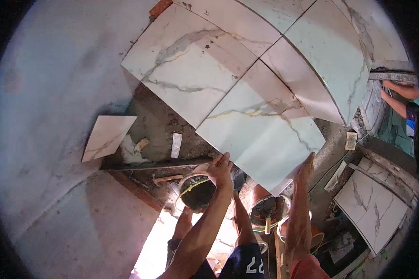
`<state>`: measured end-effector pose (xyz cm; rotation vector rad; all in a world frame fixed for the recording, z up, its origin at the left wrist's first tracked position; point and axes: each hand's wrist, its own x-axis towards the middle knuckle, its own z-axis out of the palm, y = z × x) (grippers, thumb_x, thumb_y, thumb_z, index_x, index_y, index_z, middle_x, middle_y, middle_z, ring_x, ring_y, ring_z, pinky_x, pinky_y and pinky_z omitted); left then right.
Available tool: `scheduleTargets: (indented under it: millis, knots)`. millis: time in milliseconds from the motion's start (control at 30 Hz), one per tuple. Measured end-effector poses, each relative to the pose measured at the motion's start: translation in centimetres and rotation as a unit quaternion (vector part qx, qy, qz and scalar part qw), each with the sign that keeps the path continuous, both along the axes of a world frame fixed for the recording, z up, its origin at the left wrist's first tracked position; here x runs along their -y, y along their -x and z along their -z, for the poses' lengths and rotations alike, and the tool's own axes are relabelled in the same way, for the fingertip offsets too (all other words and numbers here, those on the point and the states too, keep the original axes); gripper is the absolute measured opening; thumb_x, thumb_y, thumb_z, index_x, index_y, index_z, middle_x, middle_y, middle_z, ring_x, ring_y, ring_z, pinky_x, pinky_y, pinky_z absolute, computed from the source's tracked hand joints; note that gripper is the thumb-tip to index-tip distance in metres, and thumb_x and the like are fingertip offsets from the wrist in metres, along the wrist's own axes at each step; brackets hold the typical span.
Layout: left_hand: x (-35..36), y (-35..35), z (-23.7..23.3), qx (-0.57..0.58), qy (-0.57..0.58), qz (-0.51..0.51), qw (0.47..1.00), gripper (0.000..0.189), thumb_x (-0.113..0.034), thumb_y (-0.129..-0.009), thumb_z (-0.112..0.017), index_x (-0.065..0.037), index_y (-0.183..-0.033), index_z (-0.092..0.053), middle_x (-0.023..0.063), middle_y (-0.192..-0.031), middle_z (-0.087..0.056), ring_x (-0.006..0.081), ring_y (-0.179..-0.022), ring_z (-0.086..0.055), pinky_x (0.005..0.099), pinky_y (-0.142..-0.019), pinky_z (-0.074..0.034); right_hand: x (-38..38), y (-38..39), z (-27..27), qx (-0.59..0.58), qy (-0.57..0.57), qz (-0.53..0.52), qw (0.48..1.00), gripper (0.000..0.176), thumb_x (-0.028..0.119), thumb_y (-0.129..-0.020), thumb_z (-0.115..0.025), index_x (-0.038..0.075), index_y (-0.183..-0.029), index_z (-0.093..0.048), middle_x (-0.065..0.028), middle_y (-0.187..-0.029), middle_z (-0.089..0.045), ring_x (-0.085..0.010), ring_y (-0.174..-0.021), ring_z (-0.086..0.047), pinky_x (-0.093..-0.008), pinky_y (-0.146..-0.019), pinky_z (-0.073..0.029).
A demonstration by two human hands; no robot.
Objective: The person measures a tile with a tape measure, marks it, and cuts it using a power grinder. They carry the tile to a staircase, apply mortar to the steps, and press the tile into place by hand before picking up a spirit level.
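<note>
A large white marble-patterned floor tile with grey and gold veins lies beside the laid tiles, its near corner pointing toward me. My left hand holds its near-left edge, fingertips at the rim. On the opposite edge, near the right corner, my right hand grips the tile, with part of the fingers hidden. A thin dark joint separates this tile from the neighbouring veined tile on the left. Below my hands stand a bucket of dark grey mix and a second bucket with a wooden-handled tool in it.
A hammer lies left of the first bucket. A tile offcut leans near the left wall. Rough mortar covers the ground there. More tiles lie at right. Another person's arms show at far right.
</note>
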<state>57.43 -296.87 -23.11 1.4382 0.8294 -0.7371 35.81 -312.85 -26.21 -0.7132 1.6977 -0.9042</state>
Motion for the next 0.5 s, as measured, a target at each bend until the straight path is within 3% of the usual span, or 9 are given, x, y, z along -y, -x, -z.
scheduleTargets:
  millis: [67, 167, 233, 333, 400, 467, 500]
  knots:
    - [0.0, 0.2, 0.0, 0.005, 0.002, -0.009, 1.0, 0.03, -0.003, -0.075, -0.067, 0.007, -0.1, -0.054, 0.012, -0.093, -0.06, 0.0192, -0.081, -0.059, 0.0289, -0.07, -0.051, 0.1, -0.2, -0.3, -0.079, -0.013, -0.018, 0.997, 0.058, 0.049, -0.086, -0.049, -0.006, -0.103, -0.054, -0.0109, -0.098, -0.056, -0.0203, -0.084, -0.051, -0.0321, -0.074, -0.044]
    - [-0.1, 0.3, 0.1, 0.011, 0.012, -0.018, 1.0, 0.029, -0.002, -0.075, -0.068, 0.007, -0.099, -0.055, 0.0118, -0.092, -0.06, 0.0188, -0.08, -0.059, 0.0284, -0.068, -0.051, -0.1, -1.1, -1.8, -0.082, -0.022, -0.044, 0.995, 0.06, 0.052, -0.085, -0.049, -0.005, -0.103, -0.055, -0.0116, -0.098, -0.056, -0.0209, -0.083, -0.052, -0.0334, -0.074, -0.045]
    - [-0.1, 0.5, 0.2, 0.013, 0.021, -0.021, 0.999, 0.029, -0.002, -0.075, -0.068, 0.007, -0.099, -0.055, 0.0116, -0.092, -0.06, 0.0185, -0.08, -0.059, 0.0283, -0.068, -0.051, 0.2, 0.4, 0.3, -0.068, -0.029, -0.022, 0.997, 0.062, 0.053, -0.084, -0.049, -0.006, -0.104, -0.055, -0.0124, -0.099, -0.056, -0.0219, -0.084, -0.052, -0.0345, -0.074, -0.045]
    - [0.0, 0.4, 0.2, 0.02, 0.032, -0.038, 0.999, 0.033, -0.001, -0.075, -0.067, 0.012, -0.101, -0.051, 0.0166, -0.095, -0.059, 0.0254, -0.087, -0.06, 0.0345, -0.076, -0.053, 0.2, 0.4, 0.4, -0.059, -0.051, -0.001, 0.997, 0.065, 0.054, -0.085, -0.047, -0.007, -0.106, -0.055, -0.0138, -0.102, -0.056, -0.0238, -0.085, -0.053, -0.0368, -0.076, -0.044]
    - [0.4, 0.3, -0.6, 0.016, 0.019, -0.03, 0.999, 0.034, -0.003, -0.075, -0.067, 0.012, -0.102, -0.052, 0.0157, -0.095, -0.06, 0.0232, -0.086, -0.06, 0.0339, -0.075, -0.052, 0.2, -0.6, -0.7, -0.064, -0.066, -0.01, 0.996, 0.066, 0.055, -0.085, -0.046, -0.007, -0.108, -0.055, -0.0143, -0.104, -0.056, -0.0248, -0.087, -0.053, -0.0379, -0.077, -0.044]
    - [0.2, 0.7, 0.0, 0.028, 0.03, -0.04, 0.998, 0.034, -0.004, -0.076, -0.066, 0.012, -0.103, -0.052, 0.0149, -0.096, -0.06, 0.0209, -0.084, -0.059, 0.0322, -0.073, -0.052, 0.0, -1.7, -2.2, -0.141, -0.082, -0.064, 0.985, 0.068, 0.055, -0.088, -0.038, -0.006, -0.114, -0.051, -0.015, -0.112, -0.054, -0.0258, -0.097, -0.051, -0.0377, -0.087, -0.04]
    - [0.3, 1.0, 0.3, 0.038, 0.032, -0.051, 0.997, 0.03, -0.004, -0.075, -0.068, 0.009, -0.099, -0.057, 0.0105, -0.089, -0.06, 0.0153, -0.075, -0.057, 0.0266, -0.063, -0.048, -0.1, -1.8, -2.1, -0.141, -0.083, -0.078, 0.984, 0.068, 0.055, -0.088, -0.038, -0.006, -0.114, -0.051, -0.015, -0.112, -0.054, -0.0258, -0.097, -0.051, -0.0377, -0.087, -0.04]
